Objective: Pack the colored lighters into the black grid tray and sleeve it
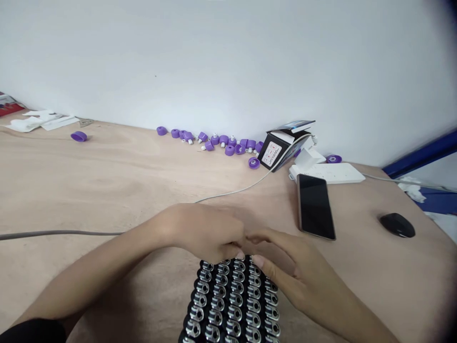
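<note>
An array of black parts with silver metal loops [235, 300] stands in rows at the bottom centre, running past the lower edge of the picture. Over its far edge is my left hand [210, 233], fingers curled in, thumb tip down at the last row. My right hand [293, 264] bends around the far right corner; its thumb tip is at the same row and its index fingertip meets my left hand. The fingers of both hands are closed near each other, and what they pinch between them is hidden.
Several purple caps [223, 140], some with white tips, lie along the wall. A black box [273, 150], a white power strip [339, 172], a phone [316, 206] and a black mouse [397, 225] are to the right. A grey cable [60, 233] crosses the wooden table [89, 190].
</note>
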`<move>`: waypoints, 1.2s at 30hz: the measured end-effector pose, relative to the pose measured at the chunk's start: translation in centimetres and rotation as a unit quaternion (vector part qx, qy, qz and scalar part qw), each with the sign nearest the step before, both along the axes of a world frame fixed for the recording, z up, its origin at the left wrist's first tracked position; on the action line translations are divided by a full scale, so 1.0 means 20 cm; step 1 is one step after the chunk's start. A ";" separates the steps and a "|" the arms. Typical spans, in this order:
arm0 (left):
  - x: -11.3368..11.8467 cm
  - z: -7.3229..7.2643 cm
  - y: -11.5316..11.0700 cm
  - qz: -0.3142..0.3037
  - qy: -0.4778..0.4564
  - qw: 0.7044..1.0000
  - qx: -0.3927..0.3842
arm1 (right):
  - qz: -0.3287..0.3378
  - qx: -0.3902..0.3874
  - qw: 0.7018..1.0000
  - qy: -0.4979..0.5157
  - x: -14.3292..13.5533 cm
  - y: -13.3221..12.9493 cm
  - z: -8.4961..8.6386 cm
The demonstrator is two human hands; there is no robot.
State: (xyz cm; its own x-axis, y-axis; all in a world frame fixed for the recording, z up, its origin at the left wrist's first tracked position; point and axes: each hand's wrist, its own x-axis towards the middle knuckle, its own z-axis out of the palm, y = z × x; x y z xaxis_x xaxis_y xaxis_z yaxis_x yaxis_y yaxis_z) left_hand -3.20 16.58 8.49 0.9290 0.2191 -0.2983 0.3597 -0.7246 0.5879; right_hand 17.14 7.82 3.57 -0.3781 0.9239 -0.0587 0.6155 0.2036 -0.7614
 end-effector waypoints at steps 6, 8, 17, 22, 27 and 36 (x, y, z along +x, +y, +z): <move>-0.14 -0.29 -0.39 0.434 -0.270 0.853 -0.108 | -0.242 -0.097 0.905 0.337 -0.07 -0.40 -0.29; -0.16 -0.44 -0.59 0.535 -0.363 0.734 -0.208 | -0.263 -0.127 0.870 0.397 -0.15 -0.51 -0.35; -0.03 -0.62 -0.77 0.555 -0.483 0.618 -0.276 | -0.292 -0.087 0.840 0.449 -0.34 -0.45 -0.38; 0.03 -0.62 -0.56 0.559 -0.481 0.625 -0.255 | -0.285 -0.072 0.820 0.491 -0.28 -0.25 -0.42; 0.05 -0.58 -0.36 0.530 -0.477 0.657 -0.246 | -0.273 -0.023 0.813 0.514 -0.25 -0.02 -0.45; 0.00 -0.67 -0.22 0.559 -0.485 0.647 -0.184 | -0.231 -0.012 0.816 0.530 -0.24 0.18 -0.51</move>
State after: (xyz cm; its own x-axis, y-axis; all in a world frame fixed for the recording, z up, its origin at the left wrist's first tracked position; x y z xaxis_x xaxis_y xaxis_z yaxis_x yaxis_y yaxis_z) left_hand -3.11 12.19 -4.96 0.0407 0.9958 0.0822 -0.1295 -0.0764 0.9886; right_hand 12.43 11.49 -6.71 0.1592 0.9857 0.0547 -0.3844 0.1129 -0.9163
